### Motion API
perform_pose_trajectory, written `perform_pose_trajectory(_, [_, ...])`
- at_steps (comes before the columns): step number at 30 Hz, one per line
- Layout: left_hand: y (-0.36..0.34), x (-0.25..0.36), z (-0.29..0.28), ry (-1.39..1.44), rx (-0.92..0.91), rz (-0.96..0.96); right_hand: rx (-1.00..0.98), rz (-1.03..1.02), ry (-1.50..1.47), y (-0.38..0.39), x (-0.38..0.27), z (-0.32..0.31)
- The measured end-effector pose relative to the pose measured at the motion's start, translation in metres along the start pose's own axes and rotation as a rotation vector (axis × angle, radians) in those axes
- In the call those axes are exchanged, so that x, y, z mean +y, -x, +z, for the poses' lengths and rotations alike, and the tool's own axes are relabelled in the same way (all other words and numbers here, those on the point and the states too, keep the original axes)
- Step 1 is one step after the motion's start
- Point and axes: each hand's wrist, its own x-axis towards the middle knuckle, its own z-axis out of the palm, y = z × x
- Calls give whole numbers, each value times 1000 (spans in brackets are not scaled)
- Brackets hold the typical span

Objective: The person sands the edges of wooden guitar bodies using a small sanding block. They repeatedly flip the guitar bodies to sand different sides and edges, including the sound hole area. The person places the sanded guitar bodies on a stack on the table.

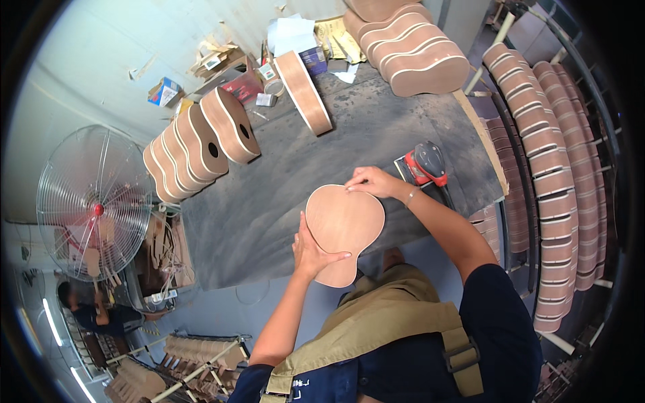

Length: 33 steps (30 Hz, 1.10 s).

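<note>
A small guitar body (344,225) lies at the desk's (248,228) near edge, about midway along it, its broad end over the top and its narrow end reaching out past the edge. Whether it rests on the desk or is held just above it cannot be told. The left hand (310,250) has hold of it at the waist, spread wide, with the thumb across the pale face and the fingers along the left side. The right hand (368,182) is at the rim of the broad end, thumb and fingers bent close together; whether they pinch the rim or something small cannot be told.

Near the desk's right edge, just beyond the right forearm, sits a red and dark grey sander (426,163). More guitar bodies stand in a row (188,153) by the far left corner, and another stack (420,57) fills the far right corner. Between them a single body (304,93) stands on its side near the far edge, beside a small grey block (266,100). A large wire fan (95,201) stands off the left edge, and a rack of bodies (537,174) off the right.
</note>
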Motion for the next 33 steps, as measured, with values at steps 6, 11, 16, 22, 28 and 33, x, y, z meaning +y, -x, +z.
perform_pose_trajectory(6, [1, 2, 0, -26, 6, 29, 551, 192, -37, 120, -25, 57])
perform_pose_trajectory(11, [1, -2, 2, 50, 0, 130, 1133, 242, 13, 124, -70, 139])
perform_pose_trajectory(16, [-1, -36, 12, 154, 65, 238, 952, 239, 48, 85, -49, 113])
perform_pose_trajectory(22, [1, -40, 31, 252, 166, 205, 655, 199, -6, 25, -10, 52])
perform_pose_trajectory(28, [2, -42, 35, 291, 181, 206, 850, 224, -68, 63, -27, 100])
perform_pose_trajectory(33, [1, -40, 35, 276, 197, 214, 923, 222, -65, 86, -52, 141])
